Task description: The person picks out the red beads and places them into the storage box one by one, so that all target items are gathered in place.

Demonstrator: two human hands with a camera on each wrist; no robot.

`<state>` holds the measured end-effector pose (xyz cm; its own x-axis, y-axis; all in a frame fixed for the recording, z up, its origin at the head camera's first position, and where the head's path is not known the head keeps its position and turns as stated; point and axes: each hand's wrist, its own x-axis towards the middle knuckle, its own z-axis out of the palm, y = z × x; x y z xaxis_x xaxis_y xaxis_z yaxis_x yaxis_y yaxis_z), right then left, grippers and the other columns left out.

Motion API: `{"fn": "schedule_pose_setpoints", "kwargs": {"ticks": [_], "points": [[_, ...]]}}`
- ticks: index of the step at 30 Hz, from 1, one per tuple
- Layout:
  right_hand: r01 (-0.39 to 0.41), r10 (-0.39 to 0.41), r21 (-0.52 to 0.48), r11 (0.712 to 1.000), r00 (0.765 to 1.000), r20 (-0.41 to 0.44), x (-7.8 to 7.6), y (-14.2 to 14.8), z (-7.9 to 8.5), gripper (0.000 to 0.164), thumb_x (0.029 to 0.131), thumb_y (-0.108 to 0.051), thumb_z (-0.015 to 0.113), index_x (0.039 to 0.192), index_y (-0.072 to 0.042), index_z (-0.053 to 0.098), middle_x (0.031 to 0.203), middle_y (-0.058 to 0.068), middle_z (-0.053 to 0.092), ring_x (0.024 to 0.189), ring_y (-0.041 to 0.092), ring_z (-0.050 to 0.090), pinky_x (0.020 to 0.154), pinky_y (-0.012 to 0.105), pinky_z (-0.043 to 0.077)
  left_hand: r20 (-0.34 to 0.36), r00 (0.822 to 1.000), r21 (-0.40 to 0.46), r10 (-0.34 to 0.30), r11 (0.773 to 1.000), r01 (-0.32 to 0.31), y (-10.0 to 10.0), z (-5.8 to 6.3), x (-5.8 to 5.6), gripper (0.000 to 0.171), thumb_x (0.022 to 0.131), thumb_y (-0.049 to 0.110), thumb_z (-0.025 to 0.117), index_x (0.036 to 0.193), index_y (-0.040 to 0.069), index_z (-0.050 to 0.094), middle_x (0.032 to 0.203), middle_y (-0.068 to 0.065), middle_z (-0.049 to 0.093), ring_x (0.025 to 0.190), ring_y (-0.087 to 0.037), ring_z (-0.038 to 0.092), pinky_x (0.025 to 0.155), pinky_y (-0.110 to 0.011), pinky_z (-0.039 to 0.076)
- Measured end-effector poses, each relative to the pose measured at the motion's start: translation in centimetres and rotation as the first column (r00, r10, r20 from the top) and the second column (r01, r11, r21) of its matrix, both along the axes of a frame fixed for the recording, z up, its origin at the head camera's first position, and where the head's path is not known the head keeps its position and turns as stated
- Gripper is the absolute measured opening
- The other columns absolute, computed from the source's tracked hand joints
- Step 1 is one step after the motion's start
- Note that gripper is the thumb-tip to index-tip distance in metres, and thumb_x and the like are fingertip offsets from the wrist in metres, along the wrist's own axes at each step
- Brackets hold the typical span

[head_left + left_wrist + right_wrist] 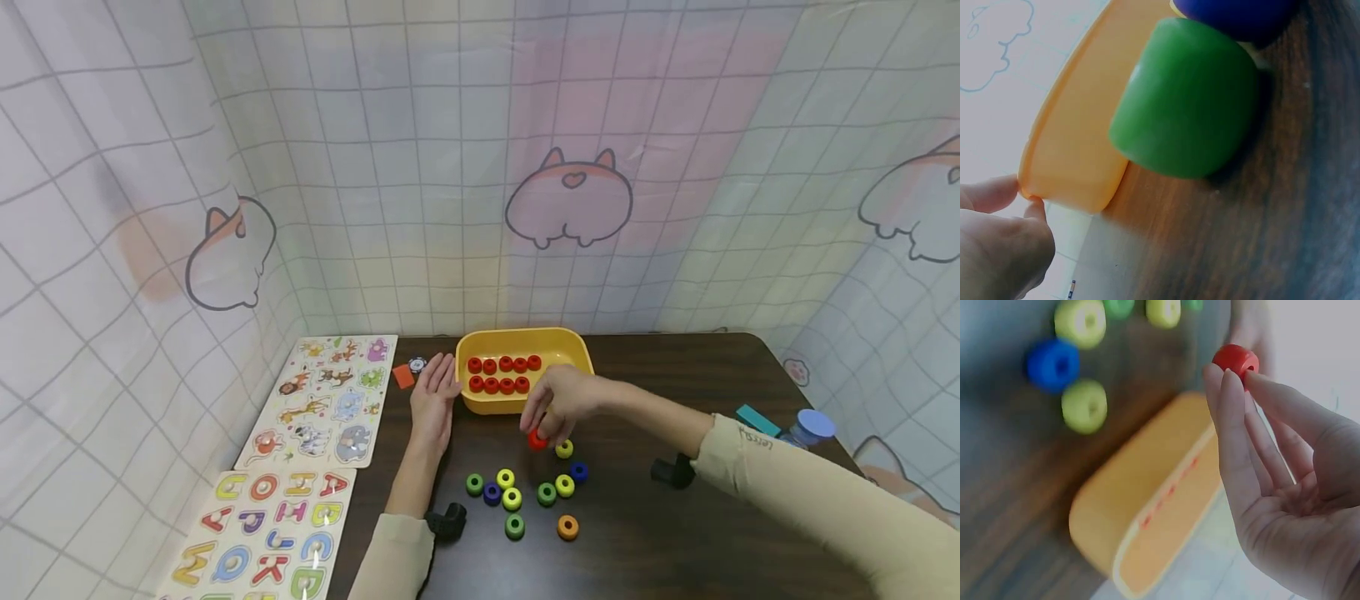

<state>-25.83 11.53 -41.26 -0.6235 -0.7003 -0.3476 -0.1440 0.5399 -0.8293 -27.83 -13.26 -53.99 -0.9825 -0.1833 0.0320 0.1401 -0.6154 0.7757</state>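
Observation:
A yellow tray (525, 408) stands at the back of the table, with two rows of red beads (506, 364) inside. My left hand (432, 404) is at the tray's left end. Its thumb and a finger (991, 194) pinch the rim, while the other fingers lie fairly straight along the outside. My right hand (562, 402) is in front of the tray's right part. Between thumb and fingertips it holds one red bead (1235, 359), its hole showing in the right wrist view. Loose beads lie nearer me, among them a green bead (475, 484) and a blue bead (578, 472).
Yellow beads (565, 486) and an orange bead (567, 527) lie mid-table. At left are an animal puzzle board (330, 400) and a letter puzzle board (255, 525). An orange-red card (403, 377) lies near the left hand. A blue-lidded jar (813, 425) stands at right.

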Motion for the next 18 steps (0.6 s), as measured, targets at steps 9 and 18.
{"fn": "schedule_pose_setpoints", "kwargs": {"ticks": [9,18], "points": [[0.188,-0.190,0.078,0.979,0.982,0.019,-8.4,1.3,0.4,0.025,0.085,0.005,0.067,0.110,0.004,0.071,0.096,0.020,0.073,0.083,0.038,0.072,0.078,0.052,0.058,-0.003,1.000,0.000,-0.011,1.000,0.011,-0.2,-0.2,0.0,0.063,0.089,-0.021,0.049,0.144,0.008,0.042,0.151,-0.020,0.038,0.137,-0.024,0.043,0.111,-0.033,0.038],[0.310,-0.315,0.162,0.937,0.949,0.008,-12.5,1.2,-3.8,0.026,0.082,0.007,0.070,0.107,0.004,0.072,0.098,0.018,0.073,0.081,0.036,0.072,0.076,0.047,0.060,0.004,1.000,-0.001,-0.008,1.000,0.008,-0.2,-0.2,0.0,0.062,0.089,-0.020,0.050,0.143,0.009,0.043,0.150,-0.018,0.041,0.137,-0.023,0.043,0.113,-0.036,0.035]]}}
